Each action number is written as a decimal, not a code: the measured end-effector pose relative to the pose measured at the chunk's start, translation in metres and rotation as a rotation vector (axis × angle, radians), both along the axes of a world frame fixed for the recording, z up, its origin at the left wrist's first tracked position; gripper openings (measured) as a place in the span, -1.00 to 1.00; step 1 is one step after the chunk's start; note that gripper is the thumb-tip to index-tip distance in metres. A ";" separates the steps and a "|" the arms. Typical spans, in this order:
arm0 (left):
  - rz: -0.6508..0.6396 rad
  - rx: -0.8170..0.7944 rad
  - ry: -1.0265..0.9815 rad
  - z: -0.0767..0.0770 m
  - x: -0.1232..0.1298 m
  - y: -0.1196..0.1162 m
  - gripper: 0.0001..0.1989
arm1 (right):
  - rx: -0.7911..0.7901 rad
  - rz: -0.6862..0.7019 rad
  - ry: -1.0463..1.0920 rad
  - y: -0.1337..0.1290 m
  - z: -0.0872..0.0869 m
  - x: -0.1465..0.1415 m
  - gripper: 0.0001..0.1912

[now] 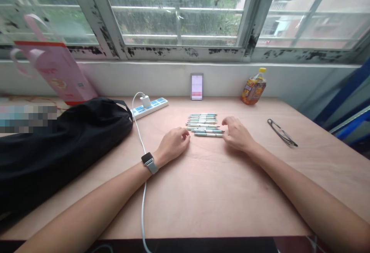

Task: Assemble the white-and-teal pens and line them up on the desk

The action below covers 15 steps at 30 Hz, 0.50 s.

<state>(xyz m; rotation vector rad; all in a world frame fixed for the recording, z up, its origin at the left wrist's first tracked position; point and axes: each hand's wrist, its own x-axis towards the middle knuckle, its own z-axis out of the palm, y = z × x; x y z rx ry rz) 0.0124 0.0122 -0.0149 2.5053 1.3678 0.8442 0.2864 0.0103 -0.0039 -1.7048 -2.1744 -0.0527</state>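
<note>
Several slim pens (204, 121) with white and blue-green barrels lie side by side in a stacked row on the wooden table, pointing left and right. At their left ends rests my left hand (175, 143), loosely curled, with a gap between thumb and fingers and nothing seen in it. A watch with a grey band (148, 162) is on that wrist. My right hand (237, 134) is at the right ends, its thumb and forefinger spread apart. Its fingertips are at the end of the nearest pen (208, 134); whether they press on it is hard to tell.
A phone (197, 87) leans upright against the wall. To its right stands a bottle with a yellow cap (254, 87); folded glasses (281, 132) lie nearer. At left are a power strip (153, 106), a white cable (142, 210), a black bag (86, 137) and a pink bag (62, 71).
</note>
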 end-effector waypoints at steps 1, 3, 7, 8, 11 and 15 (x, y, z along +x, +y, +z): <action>0.015 -0.007 0.017 0.001 0.000 -0.001 -0.88 | -0.033 -0.054 -0.016 0.001 0.003 0.002 -0.66; 0.055 -0.016 0.063 0.004 0.000 -0.002 -0.88 | -0.161 -0.152 -0.079 0.002 0.008 0.006 -0.70; 0.111 -0.050 0.190 0.009 -0.001 -0.002 -0.83 | -0.339 -0.208 -0.172 0.003 0.012 0.014 -0.80; 0.105 -0.058 0.218 0.009 -0.002 -0.002 -0.82 | -0.337 -0.187 -0.172 0.004 0.012 0.016 -0.81; 0.063 -0.062 0.264 0.009 -0.004 0.001 -0.79 | -0.320 -0.132 -0.159 0.005 0.012 0.019 -0.81; 0.044 -0.059 0.275 0.006 -0.007 0.005 -0.78 | -0.311 -0.142 -0.140 0.005 0.012 0.019 -0.84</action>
